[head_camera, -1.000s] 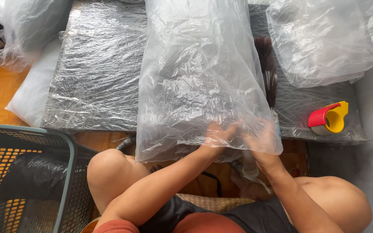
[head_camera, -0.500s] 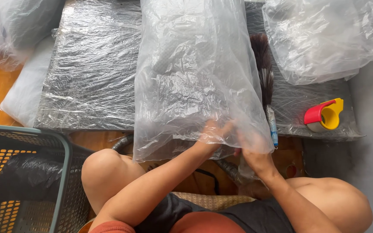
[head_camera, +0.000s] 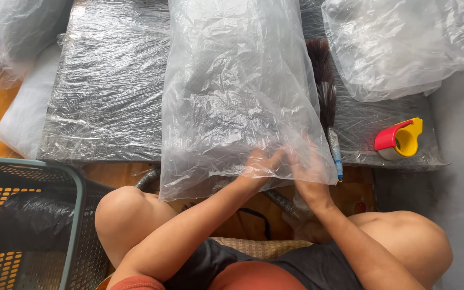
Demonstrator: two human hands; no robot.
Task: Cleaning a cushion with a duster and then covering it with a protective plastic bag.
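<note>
A large clear plastic bag with a dark flat thing inside lies lengthwise on a film-wrapped dark mat, its open end towards me. My left hand and my right hand sit side by side at that open end. Both are covered by the plastic and seen through it, and their fingers pinch the film at the bag's mouth. My knees are drawn up on either side below the hands.
A dark feather duster lies along the bag's right side. A red and yellow tape dispenser stands at the mat's right edge. More crumpled plastic bags lie top right and top left. A mesh basket holding a black bag stands at the lower left.
My hands have shifted slightly along the bag's open end and stay under the plastic. The duster beside the bag shows more now.
</note>
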